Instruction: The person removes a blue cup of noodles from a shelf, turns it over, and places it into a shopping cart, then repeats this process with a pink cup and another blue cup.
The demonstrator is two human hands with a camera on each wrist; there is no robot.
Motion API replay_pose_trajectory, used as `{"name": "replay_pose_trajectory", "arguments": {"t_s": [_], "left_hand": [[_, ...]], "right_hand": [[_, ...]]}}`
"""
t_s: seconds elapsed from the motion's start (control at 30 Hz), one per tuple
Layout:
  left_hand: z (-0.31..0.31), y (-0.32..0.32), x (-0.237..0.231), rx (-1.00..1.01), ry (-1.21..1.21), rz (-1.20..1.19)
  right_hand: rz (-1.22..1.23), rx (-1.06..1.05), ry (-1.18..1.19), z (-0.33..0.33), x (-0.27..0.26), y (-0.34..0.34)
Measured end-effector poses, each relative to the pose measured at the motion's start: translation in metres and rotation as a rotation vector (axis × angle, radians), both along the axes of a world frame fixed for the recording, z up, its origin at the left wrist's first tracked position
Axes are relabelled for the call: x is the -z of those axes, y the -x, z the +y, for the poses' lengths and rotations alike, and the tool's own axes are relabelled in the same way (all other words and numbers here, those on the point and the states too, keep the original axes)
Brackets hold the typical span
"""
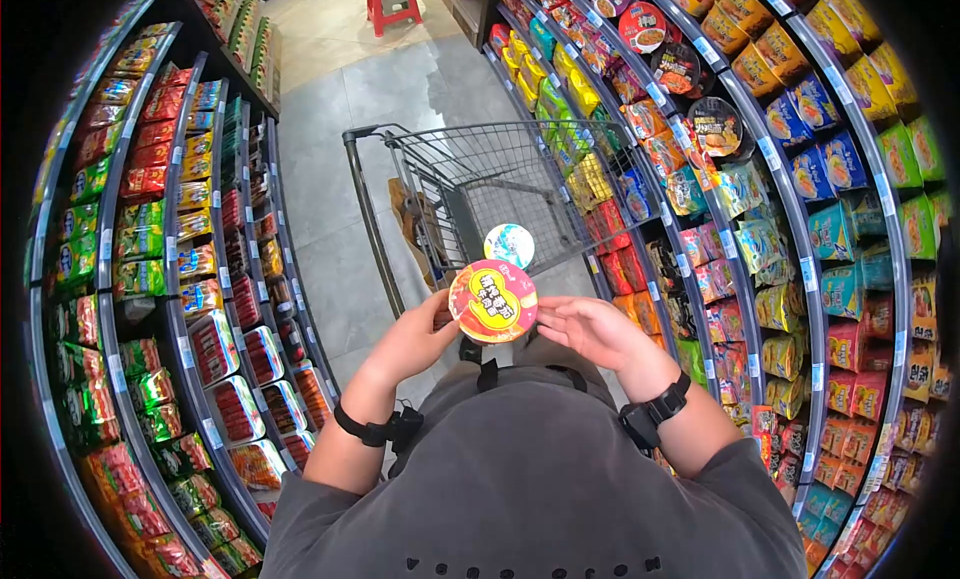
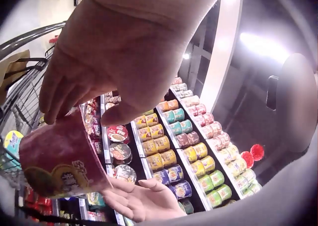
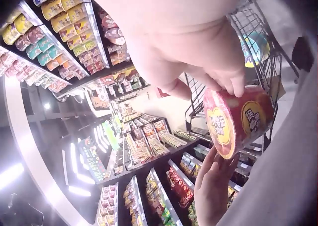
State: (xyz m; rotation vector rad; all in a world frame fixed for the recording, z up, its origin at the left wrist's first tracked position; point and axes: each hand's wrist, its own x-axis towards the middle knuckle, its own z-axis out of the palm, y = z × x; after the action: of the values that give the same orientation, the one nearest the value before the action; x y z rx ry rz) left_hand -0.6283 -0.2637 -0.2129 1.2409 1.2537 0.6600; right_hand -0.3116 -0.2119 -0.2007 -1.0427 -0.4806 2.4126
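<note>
A pink-red instant noodle cup [image 1: 493,301] with a yellow patch on its round lid is held up before the person's waist. My left hand [image 1: 411,336] grips its left side, the thumb by the lid rim and the fingers on the wall, as the left wrist view shows. On the opposite side, my right hand [image 1: 592,330] touches the cup with its fingers mostly extended. In the right wrist view, the right fingers [image 3: 237,82] rest on the cup's wall near the lid. Just beyond is a second cup [image 1: 509,245], blue and white, at the near end of the cart.
A wire shopping cart [image 1: 470,169] stands directly ahead, with a brown paper bag [image 1: 408,224] at its left side. Shelves of packets [image 1: 140,239] line the left, and shelves of noodle cups and packets [image 1: 790,179] the right. A red stool [image 1: 392,4] stands farther down the aisle.
</note>
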Motion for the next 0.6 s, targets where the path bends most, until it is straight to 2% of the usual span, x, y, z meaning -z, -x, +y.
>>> {"name": "replay_pose_trajectory", "arguments": {"t_s": [0.13, 0.23, 0.37, 0.47, 0.5, 0.6], "left_hand": [[0.027, -0.003, 0.018, 0.047, 0.03, 0.073], [0.055, -0.013, 0.014, 0.089, 0.055, 0.224], [0.092, -0.023, 0.037, 0.081, 0.093, 0.254], [0.121, -0.024, 0.088, 0.061, 0.182, 0.247], [0.138, -0.031, 0.072, 0.08, 0.298, 0.336], [0.158, -0.037, 0.136, 0.029, 0.307, 0.336]], "right_hand": [[-0.076, 0.016, 0.049, 0.018, 0.007, 0.0], [-0.111, -0.001, 0.018, 0.038, 0.015, -0.004], [-0.124, 0.015, 0.091, 0.082, 0.047, -0.015], [-0.058, -0.037, 0.131, 0.117, 0.083, -0.024], [-0.112, -0.044, 0.161, 0.128, 0.093, -0.025], [-0.184, -0.071, 0.244, 0.156, 0.125, -0.026]]}}
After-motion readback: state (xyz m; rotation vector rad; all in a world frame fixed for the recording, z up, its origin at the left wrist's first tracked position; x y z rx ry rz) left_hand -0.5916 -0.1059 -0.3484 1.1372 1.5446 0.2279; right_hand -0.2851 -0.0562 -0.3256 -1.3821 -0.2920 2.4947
